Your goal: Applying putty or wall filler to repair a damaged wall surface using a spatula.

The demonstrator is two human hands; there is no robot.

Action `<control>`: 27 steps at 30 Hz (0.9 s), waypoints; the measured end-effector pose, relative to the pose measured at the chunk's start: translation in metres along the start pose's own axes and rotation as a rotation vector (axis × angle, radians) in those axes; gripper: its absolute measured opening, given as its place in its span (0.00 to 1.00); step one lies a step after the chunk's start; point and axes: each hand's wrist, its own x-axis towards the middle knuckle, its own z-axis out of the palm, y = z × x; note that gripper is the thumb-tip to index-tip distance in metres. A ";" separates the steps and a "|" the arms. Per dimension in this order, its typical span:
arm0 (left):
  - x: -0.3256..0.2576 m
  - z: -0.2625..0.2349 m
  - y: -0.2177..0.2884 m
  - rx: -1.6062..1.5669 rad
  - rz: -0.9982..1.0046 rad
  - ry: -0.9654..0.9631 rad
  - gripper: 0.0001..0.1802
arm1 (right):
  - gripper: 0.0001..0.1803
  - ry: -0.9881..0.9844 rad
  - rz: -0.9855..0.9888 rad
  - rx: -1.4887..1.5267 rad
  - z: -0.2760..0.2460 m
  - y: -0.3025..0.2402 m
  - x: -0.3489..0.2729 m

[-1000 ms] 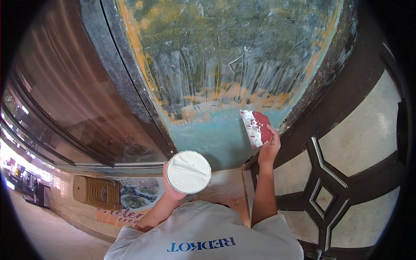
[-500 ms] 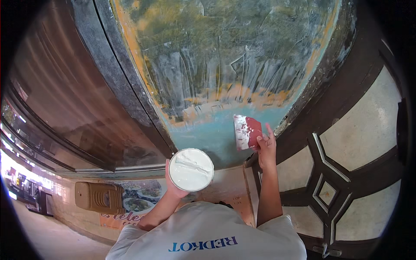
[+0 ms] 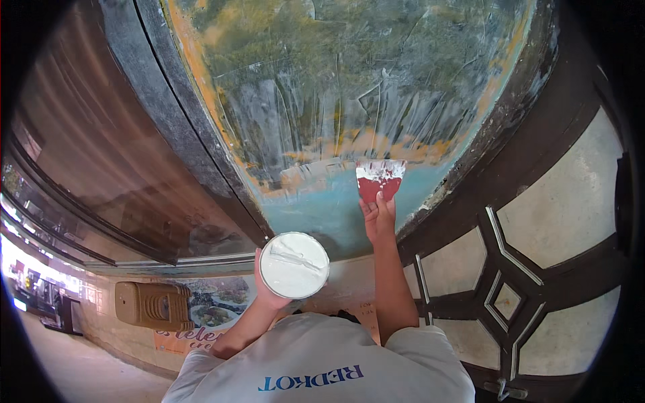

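My left hand (image 3: 267, 290) grips a round tub of white putty (image 3: 294, 266) by its side, low in front of me. A ridge crosses the putty's surface. In my right hand (image 3: 381, 216) is a red putty knife (image 3: 380, 185), its broad blade pointing up and smeared with white along the edge. The blade is at the lower part of a wall panel (image 3: 363, 87) with worn green, grey and orange patches above a pale blue band. Whether the blade touches the wall, I cannot tell.
Dark window framing with brown curtains (image 3: 101, 134) borders the panel on the left. To the right is a dark door (image 3: 564, 195) with pale inset panels. A stack of brown plastic chairs (image 3: 151, 305) stands at lower left beside a printed banner (image 3: 218, 305).
My right hand has moved left and up with the putty knife, turning its blade from facing left to facing up. The tub has barely moved.
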 end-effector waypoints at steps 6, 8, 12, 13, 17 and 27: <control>0.002 0.005 0.001 -0.170 -0.037 -0.080 0.48 | 0.21 0.117 -0.036 -0.038 0.015 0.006 0.027; 0.005 0.002 0.000 -0.160 -0.030 -0.074 0.48 | 0.18 0.128 -0.015 -0.166 0.011 0.011 0.034; 0.009 -0.001 -0.002 -0.137 0.011 0.038 0.48 | 0.18 0.160 -0.012 -0.289 0.008 0.010 0.041; 0.010 0.000 -0.001 -0.160 -0.004 0.002 0.46 | 0.19 0.178 -0.007 -0.328 0.008 0.008 0.040; 0.014 0.005 -0.003 -0.224 -0.046 -0.079 0.48 | 0.23 0.214 0.023 -0.411 -0.009 0.016 0.039; 0.018 0.015 -0.016 -0.178 -0.076 -0.069 0.47 | 0.22 0.138 0.137 -0.346 -0.085 0.045 0.006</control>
